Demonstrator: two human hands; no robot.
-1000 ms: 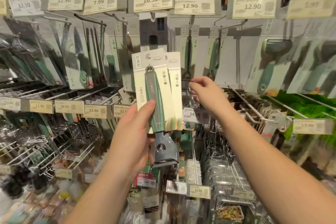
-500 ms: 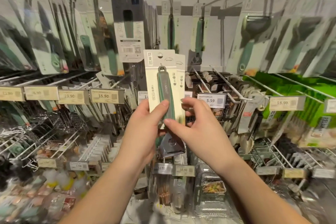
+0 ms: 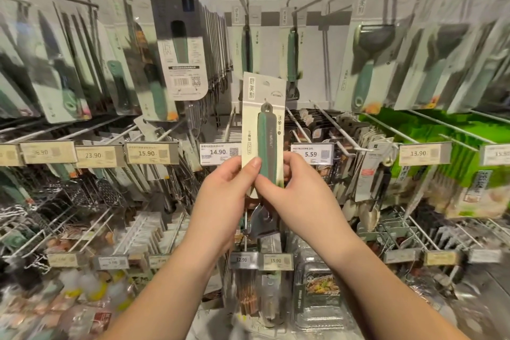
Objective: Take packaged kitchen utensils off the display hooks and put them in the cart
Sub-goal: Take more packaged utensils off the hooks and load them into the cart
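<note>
Both hands held one carded utensil upright in front of the hook display.

Head view: the packaged utensil (image 3: 263,130), a cream card carrying a green-handled tool with a metal head below, stood just right of the 14.90 price tag (image 3: 220,152) and overlapped its edge. The left hand (image 3: 220,201), below that tag, pinched the card's lower left edge, thumb pressed on the front. The right hand (image 3: 296,196), lower right of the tag, gripped the card's right side, thumb across the green handle, fingers curled behind. More packaged utensils (image 3: 182,44) hung on hooks above the tag.
</note>
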